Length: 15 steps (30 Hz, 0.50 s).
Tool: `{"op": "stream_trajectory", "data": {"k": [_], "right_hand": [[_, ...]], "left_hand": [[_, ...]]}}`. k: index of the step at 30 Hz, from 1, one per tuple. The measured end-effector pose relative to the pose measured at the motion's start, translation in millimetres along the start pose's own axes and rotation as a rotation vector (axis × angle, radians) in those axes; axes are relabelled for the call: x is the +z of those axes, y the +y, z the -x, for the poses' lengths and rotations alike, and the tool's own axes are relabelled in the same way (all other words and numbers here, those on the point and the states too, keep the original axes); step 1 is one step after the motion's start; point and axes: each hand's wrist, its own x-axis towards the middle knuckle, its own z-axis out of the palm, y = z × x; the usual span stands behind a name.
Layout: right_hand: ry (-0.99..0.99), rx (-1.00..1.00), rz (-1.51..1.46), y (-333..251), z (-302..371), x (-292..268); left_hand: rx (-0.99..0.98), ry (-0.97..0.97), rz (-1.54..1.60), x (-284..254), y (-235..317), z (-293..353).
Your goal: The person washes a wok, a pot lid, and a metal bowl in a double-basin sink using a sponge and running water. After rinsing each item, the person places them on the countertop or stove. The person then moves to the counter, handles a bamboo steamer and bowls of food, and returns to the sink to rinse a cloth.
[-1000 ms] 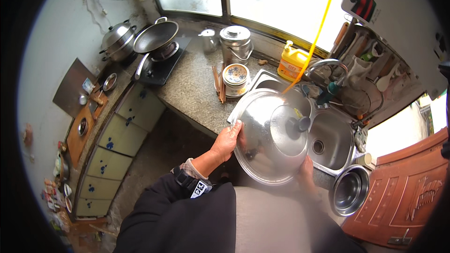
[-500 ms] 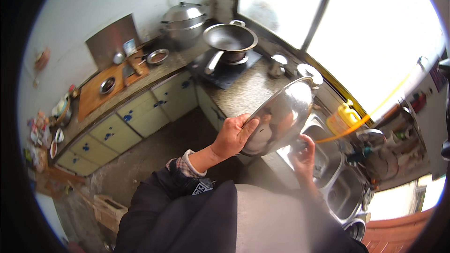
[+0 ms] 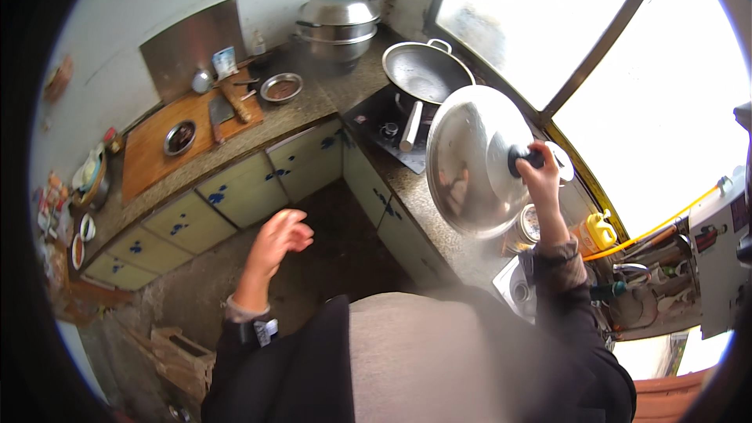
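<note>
A large shiny metal pot lid (image 3: 462,164) hangs tilted in the air over the counter, with my right hand (image 3: 540,176) closed around its black knob. The lid's far edge overlaps the near rim of a dark wok (image 3: 427,74) in this view; I cannot tell whether they touch. That wok sits on a black stove (image 3: 384,127), its handle pointing toward me. Off to the left, my left hand (image 3: 280,239) is raised above the floor, holding nothing, its fingers loosely curled and apart.
A steamer pot (image 3: 337,27) stands in the back corner. On the left counter lie a cutting board (image 3: 145,153), a cleaver (image 3: 219,113) and small metal bowls, one (image 3: 281,88) beside the board. At right are a yellow jug (image 3: 595,233) and a sink (image 3: 513,286).
My left hand has let go of the lid and moved left. My right hand now grips the knob and has lifted the lid outward toward the wok. The view has shifted slightly.
</note>
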Motion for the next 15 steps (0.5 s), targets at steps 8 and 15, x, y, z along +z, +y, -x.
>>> {"op": "stream_trajectory", "data": {"k": [8, 15], "right_hand": [[-0.014, -0.19, 0.172, 10, -195, 60], [-0.125, -0.293, 0.42, 32, -328, 177]], "left_hand": [[-0.091, 0.663, 0.22, -121, -23, 57], [-0.095, 0.719, 0.022, -120, 17, 13]]}}
